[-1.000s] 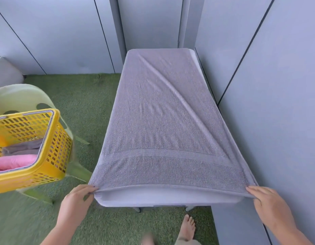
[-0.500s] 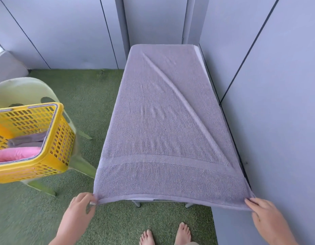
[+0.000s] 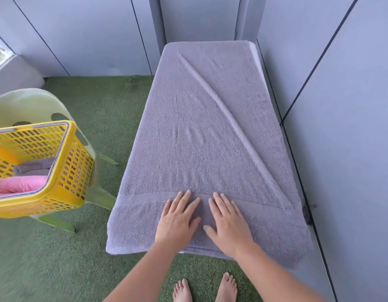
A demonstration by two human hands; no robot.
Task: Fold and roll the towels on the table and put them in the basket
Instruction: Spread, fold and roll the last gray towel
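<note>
Now both palms lie flat on the towel (image 3: 206,131) near its front hem: left hand (image 3: 178,221) and right hand (image 3: 228,223) side by side, fingers straight, slightly spread, gripping nothing. Beyond the fingertips the towel covers the table (image 3: 255,58), with a diagonal fold running away from just right of the right fingers. Well left of the left fingers, the basket (image 3: 58,171) sits on a chair (image 3: 25,105) — a pink towel (image 3: 19,184) and a grey towel (image 3: 34,167) inside.

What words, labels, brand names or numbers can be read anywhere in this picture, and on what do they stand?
None: no readable text shows anywhere.
The grey towel bears only a plain woven band near its close end.
The yellow basket shows only its slots, with no label.
The pale green chair and the grey wall panels carry no sign.
</note>
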